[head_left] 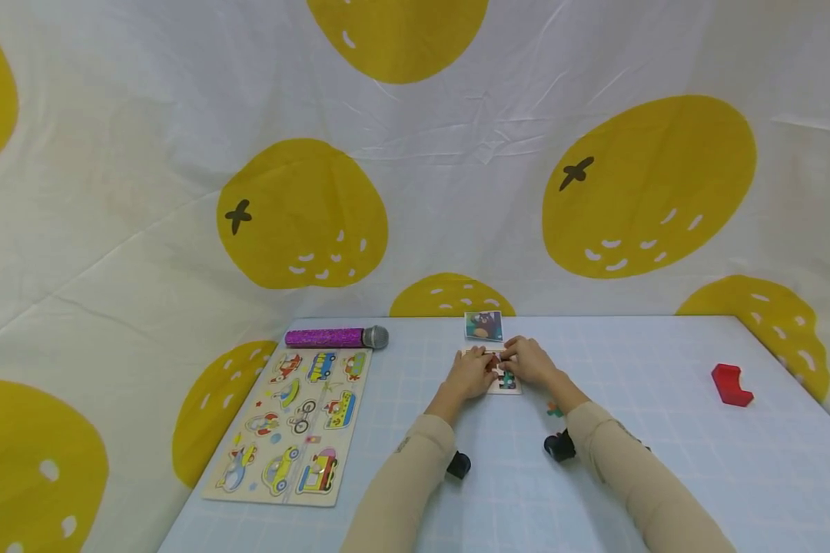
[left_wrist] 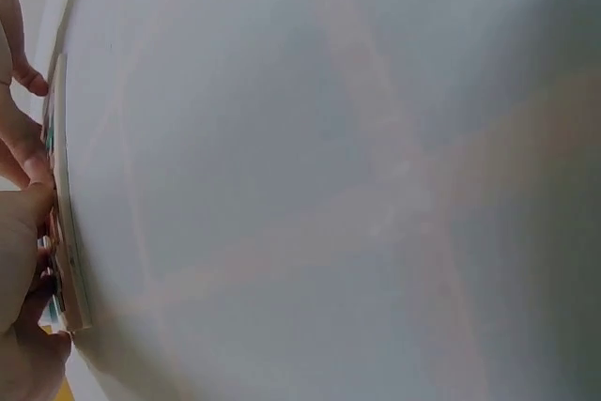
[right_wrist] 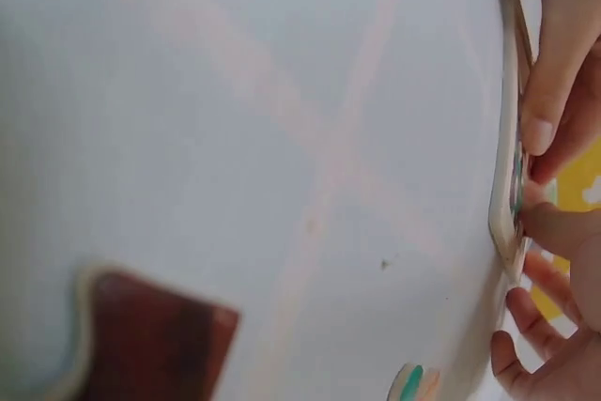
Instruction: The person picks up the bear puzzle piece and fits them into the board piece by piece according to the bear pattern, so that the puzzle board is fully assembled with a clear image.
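Note:
A small jigsaw board (head_left: 513, 389) in a pale frame lies mid-table, with colourful pieces showing between the fingers. From its left side, my left hand (head_left: 472, 373) grips the board, thumb on its face and fingers curled at the edge (left_wrist: 77, 312). My right hand (head_left: 529, 362) reaches over the board's right part, its thumb and forefinger pinching a jigsaw piece low at the surface; the fingers mostly hide that piece. In the right wrist view, the right hand's other fingers (right_wrist: 535, 321) curl beside the board's edge. A picture card (head_left: 483, 326) with a dark animal lies just behind.
A loose green-and-orange piece (head_left: 555, 409) lies near the right forearm; a dark red-brown piece (right_wrist: 155, 340) appears in the right wrist view. At left are a wooden picture puzzle (head_left: 287, 430) and a purple microphone (head_left: 332, 338). A red block (head_left: 732, 385) sits far right.

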{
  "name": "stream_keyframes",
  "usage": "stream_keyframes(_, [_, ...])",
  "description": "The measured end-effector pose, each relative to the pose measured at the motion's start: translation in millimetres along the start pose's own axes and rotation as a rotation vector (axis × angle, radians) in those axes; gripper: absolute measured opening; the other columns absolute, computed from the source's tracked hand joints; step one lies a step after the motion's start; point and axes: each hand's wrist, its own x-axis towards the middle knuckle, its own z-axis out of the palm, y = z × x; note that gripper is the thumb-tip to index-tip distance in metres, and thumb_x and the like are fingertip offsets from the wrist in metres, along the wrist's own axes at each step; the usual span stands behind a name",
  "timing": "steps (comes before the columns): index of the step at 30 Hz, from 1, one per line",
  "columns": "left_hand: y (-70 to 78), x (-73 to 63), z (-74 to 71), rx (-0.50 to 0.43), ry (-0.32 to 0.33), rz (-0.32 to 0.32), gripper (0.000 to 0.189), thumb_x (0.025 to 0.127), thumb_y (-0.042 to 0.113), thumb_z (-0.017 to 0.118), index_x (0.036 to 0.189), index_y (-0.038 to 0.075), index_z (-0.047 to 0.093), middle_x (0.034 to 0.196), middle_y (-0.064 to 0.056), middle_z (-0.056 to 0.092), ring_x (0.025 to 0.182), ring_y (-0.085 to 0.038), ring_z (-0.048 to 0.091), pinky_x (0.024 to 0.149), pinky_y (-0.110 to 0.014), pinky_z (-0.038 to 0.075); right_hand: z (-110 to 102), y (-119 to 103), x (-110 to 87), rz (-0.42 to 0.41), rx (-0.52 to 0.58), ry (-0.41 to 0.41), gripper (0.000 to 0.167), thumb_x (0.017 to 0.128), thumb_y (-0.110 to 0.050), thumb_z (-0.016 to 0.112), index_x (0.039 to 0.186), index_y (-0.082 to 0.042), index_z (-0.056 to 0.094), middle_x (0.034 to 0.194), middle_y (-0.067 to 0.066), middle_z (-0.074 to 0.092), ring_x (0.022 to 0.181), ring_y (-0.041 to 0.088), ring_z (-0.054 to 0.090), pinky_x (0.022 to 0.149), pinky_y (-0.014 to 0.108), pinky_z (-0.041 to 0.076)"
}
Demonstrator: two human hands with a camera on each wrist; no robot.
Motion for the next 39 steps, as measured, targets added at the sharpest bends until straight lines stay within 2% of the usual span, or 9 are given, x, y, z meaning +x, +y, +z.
stream_keyframes(7, [-3.4,-0.8,1.0,-0.038,0.01,-0.001,0.044,0.097,0.033,0.051,0.137,0.014,0.051,0.148,-0.012,0.036,0.135,-0.026,0.034,0.108,-0.044,0.033,2.9,5.3,3.5,-0.002,0.035,-0.011,0.026,0.087,-0.01,0.066,0.106,0.008,0.068,0.117,0.026,0.058,0.11,0.041,0.053,0.093,0.052,0.045])
stream_keyframes(15, [-4.9,0.3,0.4,-0.009,0.022,0.02,0.044,0.097,0.034,0.049,0.137,0.016,0.05,0.142,-0.011,0.045,0.133,-0.027,0.038,0.108,-0.041,0.035,2.5,4.3,1.1,-0.007,0.051,0.013,0.027,0.087,-0.01,0.065,0.106,0.009,0.067,0.114,0.026,0.058,0.108,0.041,0.054,0.09,0.053,0.046])
stream_keyframes(22, [-3.8,-1.3,3.8,-0.047,-0.013,-0.045,0.047,0.099,0.037,0.044,0.141,0.018,0.045,0.149,-0.014,0.035,0.139,-0.03,0.029,0.112,-0.043,0.028,6.2,3.0,1.3,-0.006,-0.001,0.038,0.025,0.087,-0.012,0.066,0.105,0.005,0.069,0.115,0.026,0.058,0.107,0.041,0.055,0.088,0.054,0.048])
stream_keyframes(29, [-5.0,-1.3,4.1,-0.035,0.0,-0.045,0.046,0.099,0.038,0.044,0.141,0.018,0.046,0.148,-0.015,0.035,0.138,-0.033,0.029,0.112,-0.04,0.028,4.9,1.8,2.1,-0.003,-0.016,0.04,0.033,0.086,-0.013,0.068,0.114,0.004,0.065,0.116,0.028,0.057,0.108,0.044,0.054,0.09,0.055,0.046])
stream_keyframes(33, [-6.5,-0.4,2.8,0.015,0.073,-0.024,0.045,0.095,0.041,0.051,0.133,0.015,0.056,0.138,-0.012,0.05,0.129,-0.029,0.044,0.107,-0.035,0.037,2.1,0.9,6.8,0.028,0.016,0.016,0.036,0.085,-0.014,0.069,0.115,0.004,0.064,0.115,0.028,0.058,0.109,0.043,0.053,0.093,0.055,0.044])
stream_keyframes(36, [-8.2,-0.3,2.1,0.014,0.144,-0.009,0.041,0.09,0.043,0.059,0.116,0.011,0.067,0.121,-0.01,0.063,0.115,-0.027,0.056,0.097,-0.034,0.045,1.5,-0.7,7.6,0.05,0.034,0.006,0.03,0.085,-0.013,0.07,0.111,0.003,0.067,0.113,0.026,0.058,0.108,0.041,0.054,0.092,0.054,0.044])
stream_keyframes(39, [-9.8,-1.7,1.1,-0.032,0.188,-0.026,0.033,0.088,0.04,0.064,0.098,0.009,0.073,0.102,-0.008,0.07,0.1,-0.025,0.063,0.086,-0.033,0.05,1.4,-3.1,7.1,0.064,0.047,-0.004,0.026,0.085,-0.012,0.069,0.107,0.002,0.069,0.112,0.025,0.058,0.107,0.039,0.054,0.09,0.053,0.046])
